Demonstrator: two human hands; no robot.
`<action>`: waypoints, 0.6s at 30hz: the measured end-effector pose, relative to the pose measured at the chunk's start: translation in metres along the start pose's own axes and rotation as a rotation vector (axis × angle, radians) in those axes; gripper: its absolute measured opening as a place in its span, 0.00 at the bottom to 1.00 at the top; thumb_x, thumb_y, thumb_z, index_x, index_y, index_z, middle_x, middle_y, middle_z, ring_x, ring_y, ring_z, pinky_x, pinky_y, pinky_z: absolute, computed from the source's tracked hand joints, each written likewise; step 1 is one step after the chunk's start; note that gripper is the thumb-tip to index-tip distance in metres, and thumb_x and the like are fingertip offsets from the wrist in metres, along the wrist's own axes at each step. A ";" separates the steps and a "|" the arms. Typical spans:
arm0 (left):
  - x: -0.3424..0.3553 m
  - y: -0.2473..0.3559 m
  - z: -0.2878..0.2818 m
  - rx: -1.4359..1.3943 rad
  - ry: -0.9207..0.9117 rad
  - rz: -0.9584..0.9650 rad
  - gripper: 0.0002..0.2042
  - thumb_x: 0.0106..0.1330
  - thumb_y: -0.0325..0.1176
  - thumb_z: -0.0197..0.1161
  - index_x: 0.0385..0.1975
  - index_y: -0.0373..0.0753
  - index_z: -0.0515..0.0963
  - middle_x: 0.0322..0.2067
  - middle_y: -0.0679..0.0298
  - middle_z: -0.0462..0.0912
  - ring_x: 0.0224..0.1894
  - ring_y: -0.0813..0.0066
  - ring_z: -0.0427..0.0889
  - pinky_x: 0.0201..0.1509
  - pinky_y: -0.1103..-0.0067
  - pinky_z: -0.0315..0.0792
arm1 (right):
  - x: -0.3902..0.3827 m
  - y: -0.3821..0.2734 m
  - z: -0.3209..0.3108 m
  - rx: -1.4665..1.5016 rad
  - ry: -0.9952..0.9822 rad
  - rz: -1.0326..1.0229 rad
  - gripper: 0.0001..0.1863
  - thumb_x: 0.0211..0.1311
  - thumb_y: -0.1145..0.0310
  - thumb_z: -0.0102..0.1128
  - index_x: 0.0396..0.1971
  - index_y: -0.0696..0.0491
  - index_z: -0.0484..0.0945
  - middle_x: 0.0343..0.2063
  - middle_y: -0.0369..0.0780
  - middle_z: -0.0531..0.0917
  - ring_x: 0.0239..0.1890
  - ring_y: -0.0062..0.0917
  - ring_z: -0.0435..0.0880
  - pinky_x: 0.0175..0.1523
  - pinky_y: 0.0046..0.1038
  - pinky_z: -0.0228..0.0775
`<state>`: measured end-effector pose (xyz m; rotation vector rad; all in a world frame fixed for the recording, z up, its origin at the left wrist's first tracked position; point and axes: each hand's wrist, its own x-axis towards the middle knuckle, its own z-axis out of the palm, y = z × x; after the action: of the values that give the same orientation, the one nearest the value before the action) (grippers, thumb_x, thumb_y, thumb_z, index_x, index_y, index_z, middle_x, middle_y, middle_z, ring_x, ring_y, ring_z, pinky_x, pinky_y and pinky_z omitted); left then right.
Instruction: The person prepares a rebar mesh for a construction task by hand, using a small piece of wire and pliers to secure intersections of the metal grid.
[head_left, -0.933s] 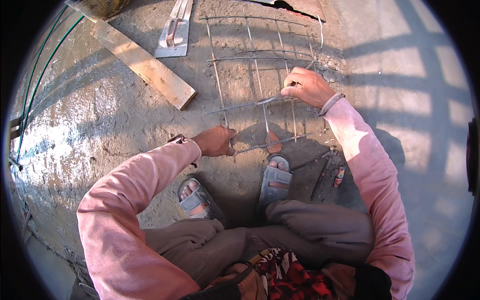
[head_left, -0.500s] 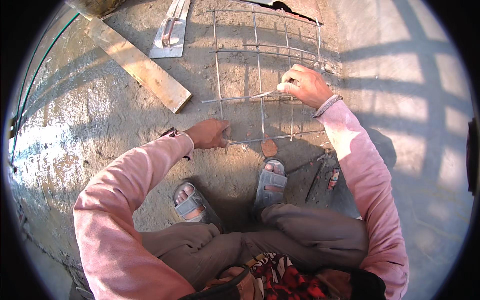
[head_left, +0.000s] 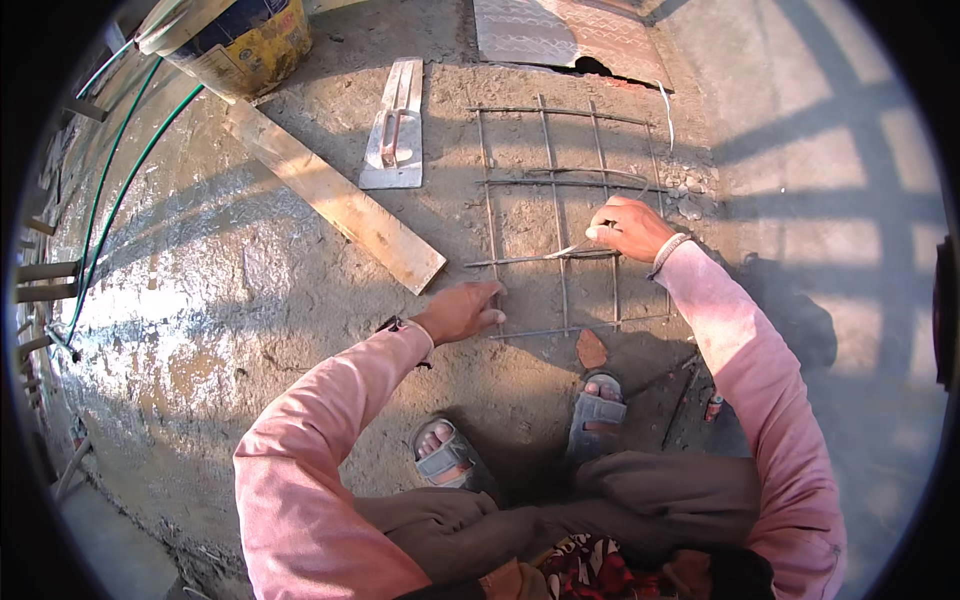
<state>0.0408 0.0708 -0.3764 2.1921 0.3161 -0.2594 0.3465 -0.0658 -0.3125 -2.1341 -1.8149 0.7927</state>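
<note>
A rectangular grid of tied steel rods [head_left: 550, 184] lies on rough, damp ground in front of my feet. My left hand [head_left: 464, 312] is closed at the grid's near left corner, its thumb and fingers around the rod end. Over the grid's right half, my right hand [head_left: 630, 228] pinches a thin pale strip [head_left: 574, 249], which runs left along a crosswise rod. Whether that strip is wrapped round the rod is too small to tell.
A wooden plank [head_left: 335, 205] lies to the left, below a dirty yellow bucket [head_left: 262, 50]. Beyond it rests a metal trowel [head_left: 395, 140]. A patterned flat board [head_left: 560, 35] is at the back. A reddish stone chip [head_left: 591, 350] sits by my right sandal [head_left: 597, 420].
The view has shifted up and left, so the bucket and the patterned board show more. Both hands keep about the same places on the grid.
</note>
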 end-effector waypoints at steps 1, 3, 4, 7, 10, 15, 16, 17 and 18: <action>0.002 -0.002 -0.007 0.046 0.099 0.011 0.16 0.60 0.40 0.61 0.41 0.36 0.70 0.33 0.51 0.77 0.38 0.53 0.78 0.42 0.66 0.71 | -0.001 0.000 0.003 0.053 0.183 0.068 0.14 0.57 0.58 0.59 0.31 0.55 0.77 0.28 0.43 0.76 0.36 0.37 0.76 0.42 0.35 0.67; 0.006 -0.019 -0.033 0.040 0.424 0.035 0.15 0.62 0.39 0.60 0.38 0.34 0.70 0.31 0.50 0.77 0.36 0.54 0.78 0.40 0.66 0.71 | -0.005 0.005 0.009 0.158 0.554 0.219 0.13 0.57 0.59 0.60 0.30 0.56 0.76 0.27 0.42 0.76 0.33 0.35 0.77 0.41 0.35 0.68; 0.010 -0.026 -0.048 0.044 0.522 -0.001 0.15 0.62 0.39 0.61 0.37 0.34 0.70 0.30 0.51 0.77 0.35 0.54 0.78 0.40 0.66 0.71 | -0.011 0.015 0.008 0.345 0.493 0.548 0.13 0.58 0.61 0.61 0.32 0.55 0.74 0.26 0.38 0.77 0.29 0.29 0.78 0.37 0.32 0.71; 0.006 -0.048 -0.105 0.125 0.723 -0.189 0.14 0.60 0.37 0.63 0.37 0.34 0.70 0.32 0.52 0.77 0.37 0.52 0.77 0.43 0.64 0.70 | -0.024 0.008 0.015 1.355 0.338 0.830 0.14 0.59 0.60 0.61 0.36 0.55 0.71 0.27 0.37 0.77 0.26 0.23 0.77 0.33 0.28 0.74; -0.013 -0.107 -0.152 0.546 0.627 -0.292 0.33 0.50 0.41 0.70 0.53 0.32 0.64 0.48 0.43 0.70 0.48 0.46 0.74 0.50 0.65 0.70 | -0.012 -0.008 0.033 1.602 0.279 0.783 0.13 0.61 0.63 0.59 0.38 0.55 0.69 0.28 0.37 0.77 0.24 0.21 0.77 0.30 0.26 0.76; -0.001 -0.142 -0.190 0.579 0.130 -0.591 0.57 0.36 0.50 0.77 0.62 0.24 0.50 0.61 0.32 0.54 0.62 0.43 0.63 0.61 0.67 0.65 | 0.000 -0.011 0.034 1.516 0.383 0.894 0.06 0.64 0.70 0.53 0.37 0.55 0.69 0.29 0.39 0.77 0.23 0.22 0.77 0.30 0.29 0.77; 0.008 -0.130 -0.186 0.607 0.066 -0.630 0.58 0.35 0.51 0.77 0.62 0.23 0.49 0.61 0.32 0.53 0.63 0.44 0.61 0.62 0.67 0.64 | -0.003 -0.011 0.025 1.530 0.411 0.912 0.05 0.64 0.72 0.52 0.37 0.56 0.68 0.30 0.39 0.77 0.23 0.22 0.77 0.30 0.30 0.78; 0.011 -0.119 -0.189 0.645 0.006 -0.672 0.60 0.34 0.52 0.78 0.62 0.22 0.49 0.62 0.32 0.52 0.64 0.44 0.60 0.63 0.68 0.64 | -0.001 -0.018 0.012 1.545 0.438 0.904 0.05 0.64 0.72 0.52 0.37 0.56 0.68 0.30 0.39 0.76 0.22 0.22 0.76 0.29 0.30 0.78; 0.010 -0.114 -0.190 0.637 0.011 -0.725 0.60 0.35 0.53 0.78 0.63 0.23 0.48 0.63 0.34 0.51 0.66 0.47 0.56 0.64 0.68 0.62 | 0.002 -0.026 -0.003 1.556 0.464 0.893 0.06 0.64 0.72 0.52 0.37 0.56 0.68 0.30 0.39 0.76 0.22 0.22 0.76 0.29 0.30 0.78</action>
<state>0.0284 0.2911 -0.3525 2.6066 1.1668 -0.8378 0.3264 -0.0581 -0.2980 -1.5284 0.2651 1.1148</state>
